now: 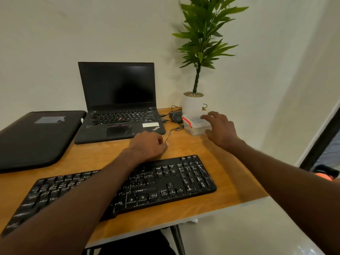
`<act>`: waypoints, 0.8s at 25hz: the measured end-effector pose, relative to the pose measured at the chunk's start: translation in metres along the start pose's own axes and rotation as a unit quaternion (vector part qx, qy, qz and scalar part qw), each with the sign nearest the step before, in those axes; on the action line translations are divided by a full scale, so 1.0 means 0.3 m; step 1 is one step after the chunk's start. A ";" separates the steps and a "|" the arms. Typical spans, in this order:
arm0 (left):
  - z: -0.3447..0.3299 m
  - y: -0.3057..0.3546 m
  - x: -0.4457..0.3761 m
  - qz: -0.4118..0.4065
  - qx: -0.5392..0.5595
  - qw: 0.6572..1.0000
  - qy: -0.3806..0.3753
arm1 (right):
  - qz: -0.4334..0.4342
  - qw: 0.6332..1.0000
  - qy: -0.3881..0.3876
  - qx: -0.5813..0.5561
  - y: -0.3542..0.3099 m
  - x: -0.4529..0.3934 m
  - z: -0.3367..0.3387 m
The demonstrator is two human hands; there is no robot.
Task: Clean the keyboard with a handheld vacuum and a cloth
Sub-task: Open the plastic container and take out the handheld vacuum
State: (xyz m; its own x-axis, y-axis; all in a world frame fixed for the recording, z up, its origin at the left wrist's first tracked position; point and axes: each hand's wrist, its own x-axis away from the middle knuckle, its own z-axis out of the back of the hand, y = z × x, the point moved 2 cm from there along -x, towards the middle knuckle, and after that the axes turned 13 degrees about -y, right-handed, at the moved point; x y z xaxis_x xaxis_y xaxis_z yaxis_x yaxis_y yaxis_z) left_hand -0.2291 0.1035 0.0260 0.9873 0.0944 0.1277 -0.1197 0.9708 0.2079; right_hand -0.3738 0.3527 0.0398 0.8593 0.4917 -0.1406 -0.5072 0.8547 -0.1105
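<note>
A black keyboard lies slantwise across the lower middle of the frame on a wooden worktop, its right end nearer the centre and its left end running toward the lower left corner. The left forearm crosses over the keys, and the left hand rests on the worktop just beyond the keyboard's far edge, fingers curled and pinching a thin cable that trails toward the upper right. The right hand, at centre right, has its fingers spread and laid on the lid of a small clear plastic box with red latches. Just behind the box sit a dark computer mouse and a white pot holding a green plant. An open black laptop with a dark screen stands at centre, and a black laptop sleeve lies at the left edge.
</note>
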 end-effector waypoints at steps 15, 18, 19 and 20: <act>0.037 0.349 -0.278 0.032 0.548 0.831 0.093 | -0.161 0.836 0.097 -0.516 0.197 -0.162 -0.049; 0.029 0.383 -0.249 0.047 0.593 0.795 0.120 | -0.164 0.813 0.135 -0.541 0.217 -0.075 -0.043; 0.029 0.398 -0.223 0.050 0.592 0.793 0.134 | -0.164 0.804 0.153 -0.550 0.219 -0.034 -0.033; 0.029 0.414 -0.188 0.058 0.583 0.796 0.153 | -0.163 0.798 0.167 -0.556 0.218 0.012 -0.020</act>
State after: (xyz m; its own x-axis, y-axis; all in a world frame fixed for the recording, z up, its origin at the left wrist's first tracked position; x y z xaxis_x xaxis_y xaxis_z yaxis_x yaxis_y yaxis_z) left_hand -0.3004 0.2167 0.0529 0.9201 0.3916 0.0071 -0.0516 0.1032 0.9933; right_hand -0.4044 0.4093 0.0261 0.9862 0.0429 -0.1598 -0.1647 0.1620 -0.9730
